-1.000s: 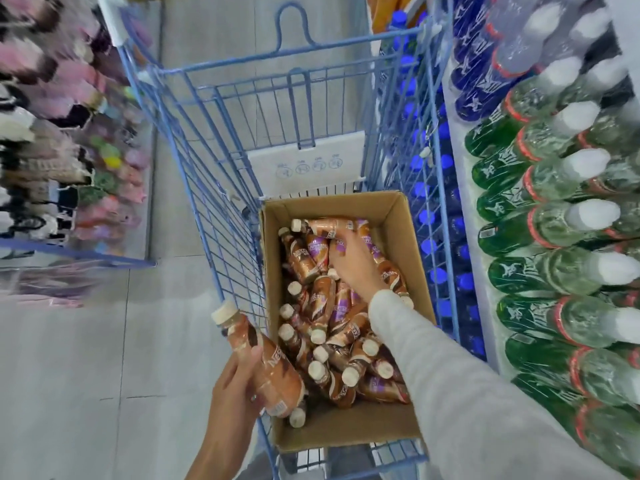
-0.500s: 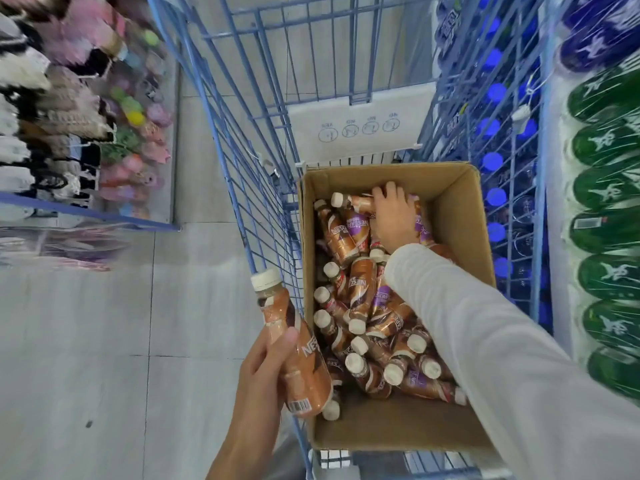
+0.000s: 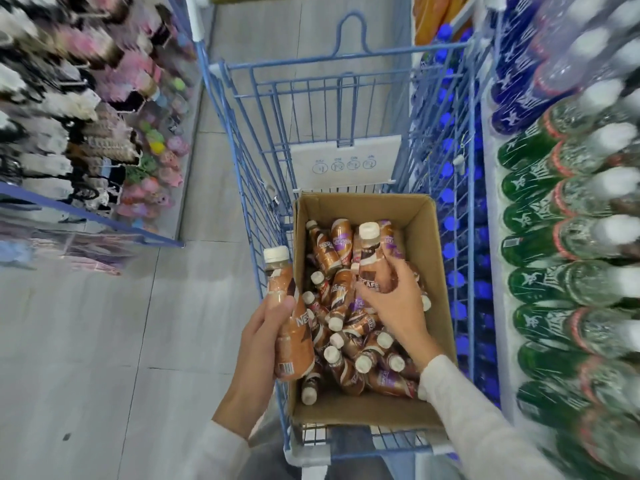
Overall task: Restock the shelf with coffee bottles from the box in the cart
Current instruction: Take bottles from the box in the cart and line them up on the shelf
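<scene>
1. Bright and even across the whole frame.
2. Soft shading inside the box (image 3: pixel 429 258), deepest along the near wall.
3. Sharpest at centre, on the coffee bottles (image 3: pixel 341 292).
4. Heavy motion smear at the right edge over the green bottles (image 3: pixel 530 199) and at upper left over the hanging goods (image 3: pixel 86 98).
5. Wide-angle bowing of the cart (image 3: pixel 346 178) bars toward the edges.

— What are the hands holding?
— The left hand (image 3: pixel 258 344) grips a coffee bottle (image 3: pixel 289 327) at the cart's (image 3: pixel 346 161) left side.
— And the right hand (image 3: pixel 398 306)?
— It grips a second bottle (image 3: pixel 375 268), cap up, above the loose bottles (image 3: pixel 341 292) in the cardboard box (image 3: pixel 363 209).
</scene>
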`<state>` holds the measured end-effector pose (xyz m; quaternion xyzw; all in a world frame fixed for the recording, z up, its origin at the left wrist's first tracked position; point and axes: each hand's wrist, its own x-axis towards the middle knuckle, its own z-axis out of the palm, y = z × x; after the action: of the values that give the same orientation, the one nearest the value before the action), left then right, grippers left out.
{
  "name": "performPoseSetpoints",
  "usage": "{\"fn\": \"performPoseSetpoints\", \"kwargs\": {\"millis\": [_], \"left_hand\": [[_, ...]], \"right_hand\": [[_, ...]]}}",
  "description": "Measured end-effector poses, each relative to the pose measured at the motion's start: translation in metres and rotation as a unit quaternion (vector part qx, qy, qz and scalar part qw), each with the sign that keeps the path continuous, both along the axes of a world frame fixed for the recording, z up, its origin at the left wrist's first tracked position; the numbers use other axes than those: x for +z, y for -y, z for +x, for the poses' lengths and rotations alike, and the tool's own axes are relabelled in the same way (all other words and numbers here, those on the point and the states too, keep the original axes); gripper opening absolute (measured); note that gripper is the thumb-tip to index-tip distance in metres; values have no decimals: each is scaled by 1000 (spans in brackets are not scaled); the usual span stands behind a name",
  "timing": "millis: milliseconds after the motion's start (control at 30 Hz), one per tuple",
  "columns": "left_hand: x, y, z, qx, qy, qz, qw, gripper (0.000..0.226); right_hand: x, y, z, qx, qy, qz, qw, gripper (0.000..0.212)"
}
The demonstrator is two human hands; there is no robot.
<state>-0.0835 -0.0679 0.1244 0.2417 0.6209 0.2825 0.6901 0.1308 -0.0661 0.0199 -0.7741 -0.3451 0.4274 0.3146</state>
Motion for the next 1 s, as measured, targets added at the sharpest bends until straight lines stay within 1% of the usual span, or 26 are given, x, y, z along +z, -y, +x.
{"fn": "performPoseSetpoints", "kwargs": {"millis": [67, 100, 167, 200, 267, 333, 367, 433, 500, 533, 633, 733, 867, 900, 1000], "left_hand": [[13, 7, 8, 4, 10, 15, 1000, 39], [18, 11, 12, 7, 20, 22, 1000, 36], [29, 21, 20, 10, 33, 34, 999, 35], [37, 26, 25, 10, 38, 43, 998, 39], [51, 37, 33, 3, 48, 58, 997, 47], [64, 47, 39, -11, 58, 67, 996, 48], [69, 52, 41, -20, 60, 72, 995, 50], [79, 61, 46, -43, 68, 74, 994, 53], [88, 70, 51, -71, 72, 79, 992, 54], [92, 75, 54, -83, 75, 85, 990, 54], [100, 91, 58, -117, 81, 98, 985, 56], [107, 111, 58, -162, 93, 103, 977, 56], [122, 144, 58, -220, 117, 104, 963, 45], [127, 153, 59, -232, 121, 101, 960, 47], [137, 182, 63, -266, 137, 95, 949, 62]], "right_hand": [[31, 24, -4, -2, -5, -2, 1000, 56], [42, 35, -5, -6, -16, -2, 1000, 55], [63, 56, -8, -19, -49, 0, 999, 56], [72, 65, -9, -25, -66, 6, 997, 56], [86, 80, -13, -38, -91, 12, 995, 65], [100, 94, -17, -52, -100, 20, 993, 78], [108, 100, -18, -61, -103, 28, 992, 79], [128, 112, -20, -82, -110, 42, 990, 65], [149, 127, -21, -109, -109, 53, 987, 51], [159, 136, -21, -122, -105, 61, 985, 49], [181, 163, -26, -167, -93, 76, 979, 48], [199, 196, -33, -210, -64, 70, 973, 49], [222, 248, -45, -280, -48, 96, 954, 47], [226, 261, -47, -291, -42, 100, 950, 46], [236, 302, -56, -335, -23, 109, 936, 44]]}}
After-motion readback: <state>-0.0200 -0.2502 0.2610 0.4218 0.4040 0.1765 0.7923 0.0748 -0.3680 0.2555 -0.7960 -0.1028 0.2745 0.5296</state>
